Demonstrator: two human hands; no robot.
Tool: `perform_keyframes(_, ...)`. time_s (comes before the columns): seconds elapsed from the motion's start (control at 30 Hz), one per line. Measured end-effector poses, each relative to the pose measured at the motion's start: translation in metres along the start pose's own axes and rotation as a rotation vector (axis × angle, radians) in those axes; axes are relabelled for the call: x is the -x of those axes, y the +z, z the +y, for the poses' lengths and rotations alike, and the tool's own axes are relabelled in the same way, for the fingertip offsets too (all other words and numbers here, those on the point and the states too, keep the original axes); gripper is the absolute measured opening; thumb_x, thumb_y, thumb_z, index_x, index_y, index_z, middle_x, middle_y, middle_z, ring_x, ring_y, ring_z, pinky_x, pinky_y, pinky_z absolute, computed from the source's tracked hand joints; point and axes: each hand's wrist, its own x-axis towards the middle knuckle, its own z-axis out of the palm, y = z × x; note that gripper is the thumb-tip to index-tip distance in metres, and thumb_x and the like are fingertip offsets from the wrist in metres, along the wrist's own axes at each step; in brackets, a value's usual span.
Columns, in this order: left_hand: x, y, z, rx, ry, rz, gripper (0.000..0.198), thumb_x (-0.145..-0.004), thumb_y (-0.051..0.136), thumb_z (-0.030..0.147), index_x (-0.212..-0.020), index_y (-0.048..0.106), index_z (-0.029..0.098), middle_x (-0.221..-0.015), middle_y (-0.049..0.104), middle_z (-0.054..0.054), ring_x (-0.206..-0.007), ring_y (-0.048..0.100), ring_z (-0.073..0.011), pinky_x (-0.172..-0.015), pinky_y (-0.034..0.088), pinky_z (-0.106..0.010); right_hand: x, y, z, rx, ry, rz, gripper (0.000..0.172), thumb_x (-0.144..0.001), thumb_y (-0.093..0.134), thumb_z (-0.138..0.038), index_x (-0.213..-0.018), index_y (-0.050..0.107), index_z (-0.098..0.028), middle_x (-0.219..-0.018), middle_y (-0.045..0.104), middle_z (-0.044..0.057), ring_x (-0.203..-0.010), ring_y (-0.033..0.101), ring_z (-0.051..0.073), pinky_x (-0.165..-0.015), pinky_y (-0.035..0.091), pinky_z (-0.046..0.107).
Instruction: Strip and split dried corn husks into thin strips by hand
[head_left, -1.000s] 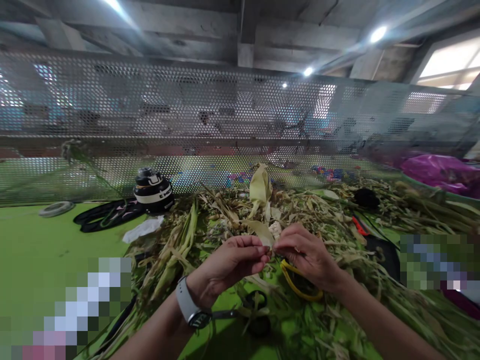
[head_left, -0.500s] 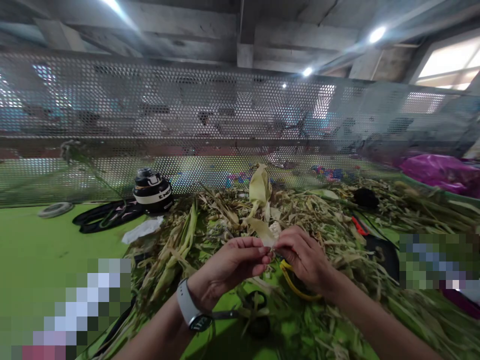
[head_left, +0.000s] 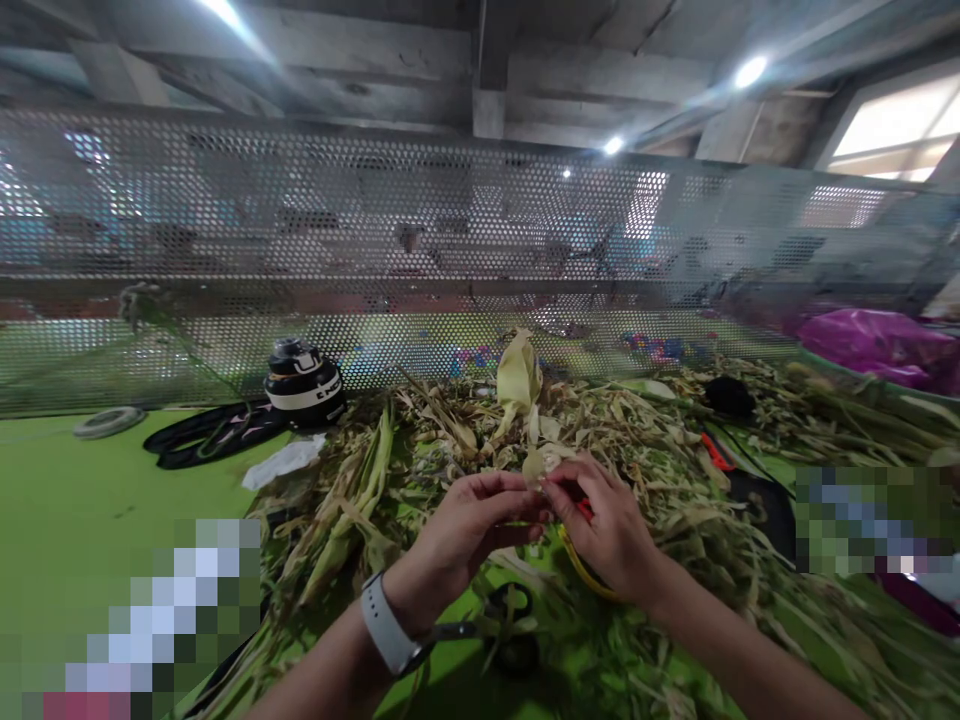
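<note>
Between my hands, at the middle of the head view, is a small pale piece of dried corn husk (head_left: 533, 466). My left hand (head_left: 466, 525), with a watch strap (head_left: 384, 622) at the wrist, has its thumb and fingertips closed at the husk's lower left. My right hand (head_left: 606, 525) pinches the same husk from the right. Fingertips hide its lower end. Just beyond stands a bundle of pale husk (head_left: 519, 375). Below my hands lie black-handled scissors (head_left: 511, 602), partly covered by husk strips. A curved yellow object (head_left: 577, 565) shows beside my right hand.
Loose husks (head_left: 352, 500) cover much of the green table (head_left: 82, 500). A black jug (head_left: 304, 385) and white tissue (head_left: 285, 460) stand at the left. A perforated metal screen (head_left: 420, 220) rises behind. A purple plastic bag (head_left: 877, 345) sits at the far right.
The husk has turned and shows smaller between my fingers. My left wrist has rolled, so the watch face is turned away. A red bit now shows beside my right fingers.
</note>
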Motion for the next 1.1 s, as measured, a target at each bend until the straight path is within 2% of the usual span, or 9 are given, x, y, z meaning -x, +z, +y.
perform_keyframes(0.13,-0.0005,-0.0009,-0.0028,-0.018,0.020,0.021,0.017,-0.061,0.078,0.016,-0.073,0.066,0.011,-0.067,0.069,-0.004,-0.062,0.064,-0.0119,-0.065,0.052,-0.024,0.0011,0.0002,0.0003,0.005,0.031,0.000,0.005,-0.088,0.047,-0.021,-0.088,0.052,-0.020,-0.080,0.061,0.005,-0.075,0.060,0.017,-0.067,0.049,0.027)
perform_keyframes(0.33,-0.0011,-0.0010,-0.0045,-0.096,0.081,-0.009,0.017,-0.064,0.076,0.022,-0.075,0.068,0.011,-0.067,0.068,-0.004,-0.061,0.062,-0.0107,-0.064,0.051,-0.023,0.0004,0.0007,-0.0008,-0.001,0.098,0.005,0.005,-0.086,0.050,-0.022,-0.084,0.055,-0.020,-0.079,0.063,0.005,-0.076,0.060,0.018,-0.070,0.049,0.028)
perform_keyframes(0.47,-0.0004,0.0025,-0.0029,-0.110,0.101,0.018,0.017,-0.064,0.075,0.024,-0.073,0.068,0.011,-0.065,0.068,-0.003,-0.060,0.062,-0.0116,-0.065,0.051,-0.025,-0.0005,0.0015,-0.0025,-0.042,0.162,-0.033,0.008,-0.085,0.050,-0.024,-0.083,0.057,-0.020,-0.080,0.063,0.005,-0.075,0.060,0.018,-0.070,0.049,0.029)
perform_keyframes(0.57,0.0001,0.0043,-0.0021,-0.103,0.105,0.032,0.015,-0.064,0.074,0.021,-0.072,0.066,0.011,-0.064,0.067,-0.002,-0.058,0.062,-0.0114,-0.064,0.051,-0.024,0.0001,0.0033,-0.0028,-0.130,0.251,-0.040,0.007,-0.084,0.051,-0.023,-0.089,0.054,-0.019,-0.081,0.062,0.005,-0.074,0.060,0.018,-0.066,0.049,0.028)
perform_keyframes(0.7,-0.0006,0.0022,-0.0037,-0.042,0.058,0.021,0.010,-0.068,0.070,0.018,-0.073,0.063,0.012,-0.067,0.068,-0.003,-0.057,0.062,-0.0110,-0.063,0.051,-0.023,0.0014,0.0047,-0.0042,-0.276,0.293,-0.006,0.021,-0.083,0.052,-0.020,-0.103,0.046,-0.018,-0.092,0.060,0.007,-0.080,0.060,0.017,-0.068,0.050,0.028)
perform_keyframes(0.87,-0.0019,-0.0003,-0.0070,0.063,-0.005,0.008,0.008,-0.069,0.067,0.014,-0.072,0.059,0.013,-0.066,0.067,-0.004,-0.055,0.061,-0.0095,-0.059,0.050,-0.019,0.0030,0.0037,-0.0071,-0.368,0.310,-0.069,0.033,-0.084,0.047,-0.016,-0.115,0.037,-0.018,-0.092,0.060,0.006,-0.079,0.060,0.016,-0.071,0.049,0.029)
perform_keyframes(0.97,-0.0027,0.0005,-0.0085,0.086,-0.005,0.012,0.007,-0.069,0.067,0.013,-0.070,0.060,0.013,-0.066,0.067,-0.003,-0.055,0.061,-0.0089,-0.059,0.050,-0.019,0.0039,0.0045,-0.0068,-0.325,0.316,-0.096,0.027,-0.084,0.048,-0.018,-0.110,0.042,-0.019,-0.092,0.060,0.007,-0.082,0.059,0.018,-0.072,0.048,0.029)
perform_keyframes(1.1,-0.0038,0.0012,-0.0104,0.079,0.057,0.012,0.005,-0.069,0.066,0.013,-0.072,0.062,0.012,-0.064,0.065,-0.001,-0.056,0.060,-0.0084,-0.058,0.050,-0.018,0.0034,0.0069,-0.0051,-0.328,0.397,-0.099,0.011,-0.087,0.047,-0.026,-0.095,0.047,-0.019,-0.080,0.060,0.003,-0.069,0.057,0.015,-0.062,0.046,0.025)
